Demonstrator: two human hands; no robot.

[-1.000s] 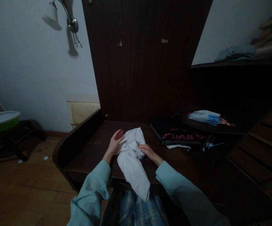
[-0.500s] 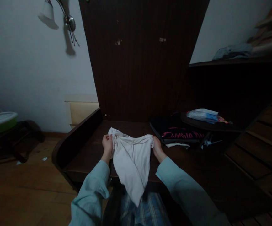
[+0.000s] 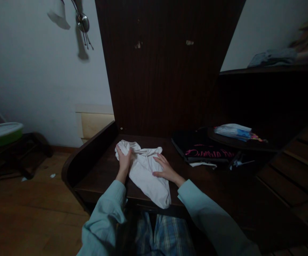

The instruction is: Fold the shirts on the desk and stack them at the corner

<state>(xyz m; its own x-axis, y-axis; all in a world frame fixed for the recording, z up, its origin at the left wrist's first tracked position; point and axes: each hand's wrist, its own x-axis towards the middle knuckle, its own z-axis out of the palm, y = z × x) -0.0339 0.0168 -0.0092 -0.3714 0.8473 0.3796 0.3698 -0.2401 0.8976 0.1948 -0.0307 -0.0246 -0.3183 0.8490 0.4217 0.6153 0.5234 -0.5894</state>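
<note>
A crumpled white cloth [image 3: 151,177] lies on the dark wooden desk top [image 3: 97,177], its lower end reaching the front edge. My left hand [image 3: 123,160] grips the bunched far-left part, with cloth between thumb and fingers. On the cloth's right side, my right hand [image 3: 166,170] rests with its fingers spread, touching the fabric without gripping it. Whether the cloth is a garment, I cannot tell.
To the right lies a black bag [image 3: 201,147] with pink lettering. Beside it, a blue-and-white packet [image 3: 233,131] sits on a small rounded shelf. A raised side board [image 3: 90,149] borders the left. A green-sided tub [image 3: 3,135] stands on a low stool.
The cloth has come down from being held stretched between both hands and now lies on the desk. My right hand has let go of its corner and moved left onto it.
</note>
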